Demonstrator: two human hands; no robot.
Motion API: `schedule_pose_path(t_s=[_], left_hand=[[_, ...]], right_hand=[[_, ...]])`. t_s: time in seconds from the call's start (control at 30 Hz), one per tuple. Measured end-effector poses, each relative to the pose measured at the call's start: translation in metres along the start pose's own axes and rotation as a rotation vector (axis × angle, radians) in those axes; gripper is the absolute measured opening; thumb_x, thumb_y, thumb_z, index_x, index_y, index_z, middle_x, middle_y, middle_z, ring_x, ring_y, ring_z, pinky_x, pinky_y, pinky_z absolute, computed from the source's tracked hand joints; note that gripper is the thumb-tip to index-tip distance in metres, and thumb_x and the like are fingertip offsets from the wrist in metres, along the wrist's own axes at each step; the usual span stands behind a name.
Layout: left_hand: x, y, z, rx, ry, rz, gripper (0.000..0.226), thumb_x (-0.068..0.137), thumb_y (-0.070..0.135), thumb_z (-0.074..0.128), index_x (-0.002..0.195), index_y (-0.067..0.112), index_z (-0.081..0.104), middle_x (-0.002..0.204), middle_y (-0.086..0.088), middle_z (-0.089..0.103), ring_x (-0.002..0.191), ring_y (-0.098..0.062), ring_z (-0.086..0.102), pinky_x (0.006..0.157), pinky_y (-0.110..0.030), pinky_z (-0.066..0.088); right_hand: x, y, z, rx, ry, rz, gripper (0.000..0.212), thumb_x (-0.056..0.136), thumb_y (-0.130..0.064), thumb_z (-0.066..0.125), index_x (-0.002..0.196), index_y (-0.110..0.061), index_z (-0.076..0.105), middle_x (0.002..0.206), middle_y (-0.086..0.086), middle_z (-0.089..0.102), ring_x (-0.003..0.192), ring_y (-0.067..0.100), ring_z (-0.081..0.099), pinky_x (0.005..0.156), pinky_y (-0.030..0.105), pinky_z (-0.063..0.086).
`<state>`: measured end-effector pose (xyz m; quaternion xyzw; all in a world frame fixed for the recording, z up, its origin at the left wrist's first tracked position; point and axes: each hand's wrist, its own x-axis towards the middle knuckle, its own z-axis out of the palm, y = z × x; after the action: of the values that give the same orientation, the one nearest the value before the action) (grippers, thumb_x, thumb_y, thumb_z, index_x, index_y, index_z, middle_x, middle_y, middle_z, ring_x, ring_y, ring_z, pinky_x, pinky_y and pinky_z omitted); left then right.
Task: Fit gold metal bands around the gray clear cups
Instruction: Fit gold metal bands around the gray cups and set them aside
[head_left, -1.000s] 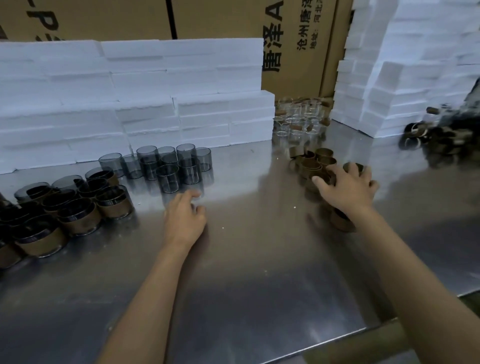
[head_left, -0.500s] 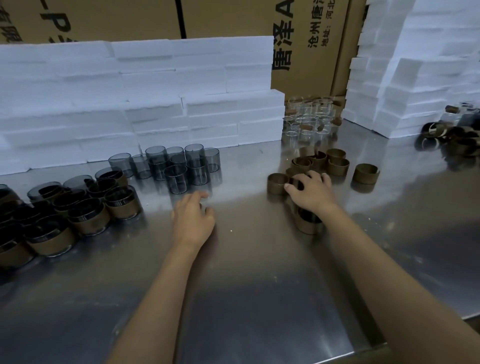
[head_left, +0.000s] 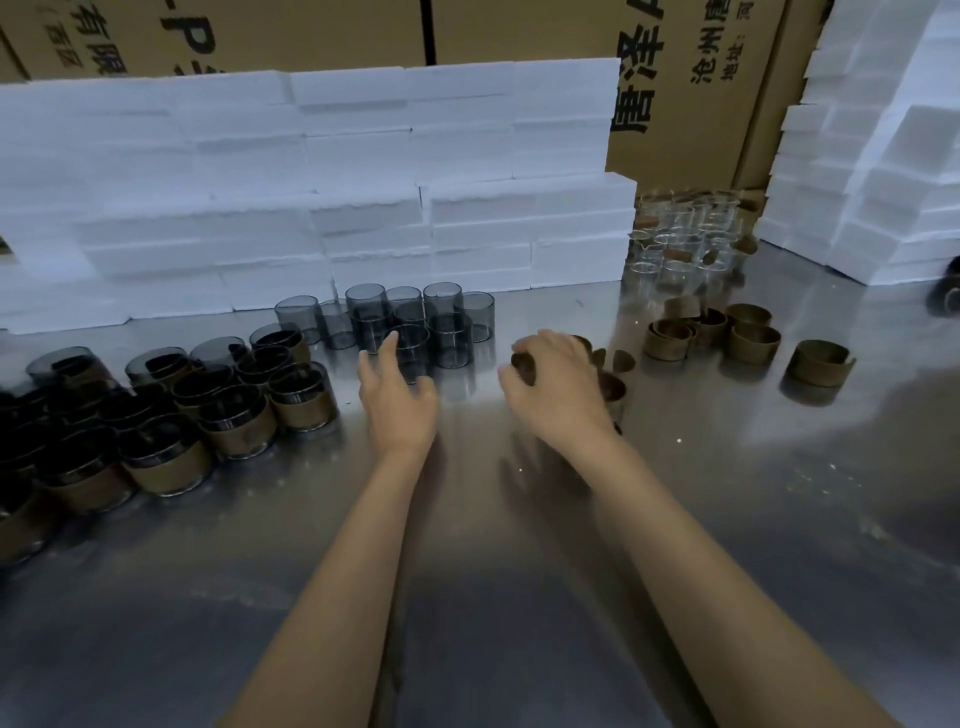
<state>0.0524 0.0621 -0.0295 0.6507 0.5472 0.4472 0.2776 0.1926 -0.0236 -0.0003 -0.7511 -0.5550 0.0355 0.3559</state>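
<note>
Several bare gray clear cups (head_left: 410, 322) stand in a cluster on the steel table, in front of the foam blocks. My left hand (head_left: 397, 397) hovers just before the nearest cup, fingers spread and loosely bent, holding nothing. My right hand (head_left: 558, 387) is curled over a bunch of gold metal bands (head_left: 610, 382); it grips one band at its fingertips and others show beside and under the palm. More loose gold bands (head_left: 711, 332) lie to the right. Cups fitted with bands (head_left: 244, 426) crowd the left side.
White foam blocks (head_left: 311, 192) are stacked along the back and at the right (head_left: 883, 156). Colourless clear glasses (head_left: 685, 234) stand in the far corner. Cardboard boxes (head_left: 701, 78) rise behind. The steel table (head_left: 519, 597) stretches toward me.
My right hand has slid left with a bunch of gold bands, away from the band pile. My left hand has lifted its fingers toward the nearest gray cup.
</note>
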Motion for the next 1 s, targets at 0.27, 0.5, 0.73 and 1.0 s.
schedule_pose_path(t_s=[0.27, 0.5, 0.73, 1.0], left_hand=[[0.015, -0.009, 0.0, -0.028, 0.084, 0.163, 0.013, 0.095, 0.008, 0.066, 0.104, 0.0, 0.06, 0.116, -0.017, 0.061, 0.098, -0.021, 0.052, 0.077, -0.018, 0.033], [-0.01, 0.011, -0.023, -0.579, -0.178, -0.089, 0.056, 0.072, 0.034, 0.091, 0.111, 0.028, 0.052, 0.107, 0.002, 0.072, 0.086, -0.005, 0.071, 0.076, -0.02, 0.053], [-0.027, 0.022, -0.038, -0.716, -0.41, -0.168, 0.04, 0.06, 0.06, 0.085, 0.08, 0.029, 0.072, 0.094, 0.001, 0.075, 0.092, -0.011, 0.07, 0.081, -0.033, 0.045], [-0.029, 0.026, -0.051, -0.49, -0.428, -0.058, 0.05, 0.067, 0.061, 0.084, 0.094, 0.02, 0.072, 0.086, 0.021, 0.076, 0.077, 0.015, 0.064, 0.074, -0.022, 0.04]], right_hand=[[-0.022, -0.022, 0.04, 0.363, -0.109, 0.04, 0.036, 0.101, -0.027, 0.056, 0.135, -0.017, 0.06, 0.141, -0.003, 0.058, 0.133, 0.012, 0.048, 0.101, 0.019, 0.031], [-0.02, -0.024, 0.03, 0.916, -0.123, 0.423, 0.055, 0.09, -0.063, 0.063, 0.129, -0.024, 0.057, 0.12, -0.004, 0.063, 0.116, 0.014, 0.061, 0.101, 0.029, 0.05], [-0.026, -0.028, 0.016, 1.22, -0.408, 0.29, 0.075, 0.081, -0.076, 0.063, 0.129, -0.019, 0.067, 0.121, 0.009, 0.074, 0.111, 0.028, 0.072, 0.091, 0.037, 0.058], [-0.025, -0.025, 0.009, 1.274, -0.401, 0.381, 0.081, 0.093, -0.073, 0.04, 0.12, -0.003, 0.07, 0.1, 0.027, 0.075, 0.08, 0.028, 0.075, 0.068, 0.03, 0.06]])
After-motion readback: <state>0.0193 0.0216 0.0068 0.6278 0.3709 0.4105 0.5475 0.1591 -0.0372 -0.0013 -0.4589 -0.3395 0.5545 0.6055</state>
